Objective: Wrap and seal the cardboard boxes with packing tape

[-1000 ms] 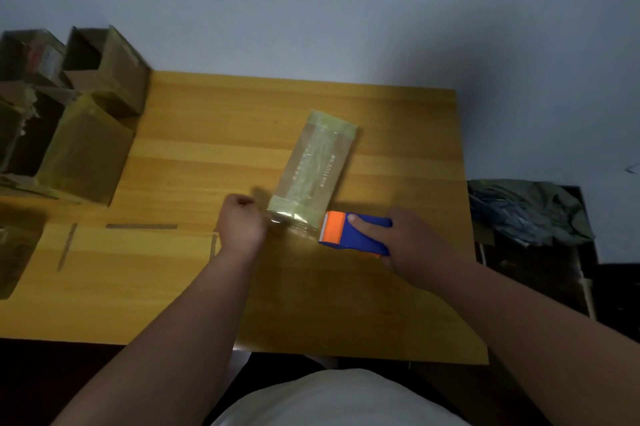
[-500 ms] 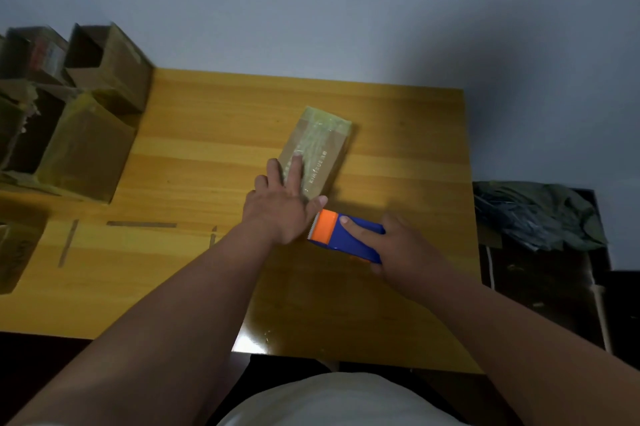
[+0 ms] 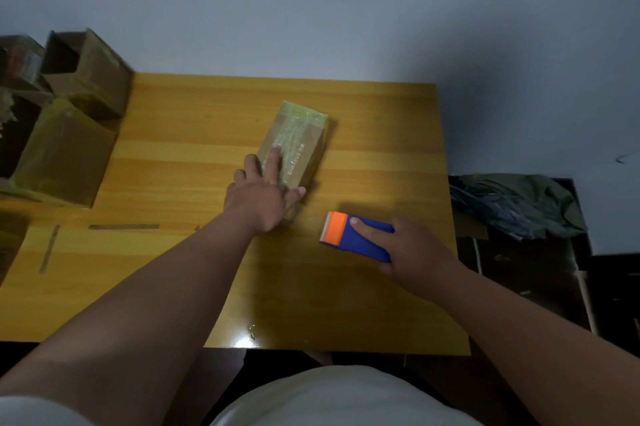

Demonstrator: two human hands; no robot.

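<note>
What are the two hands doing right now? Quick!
Left hand: open, fingers flat, pressing on the taped box.
Right hand: grips the blue and orange tape dispenser, apart from the box.

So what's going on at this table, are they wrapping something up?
Yes. A person is taping up a small cardboard box that lies on a wooden table. The left hand lies flat on top of the box, fingers straight, pressing the shiny tape down. The right hand grips a blue and orange tape dispenser on the table beside the box, not touching it. More cardboard boxes are piled at the table's left edge.
</note>
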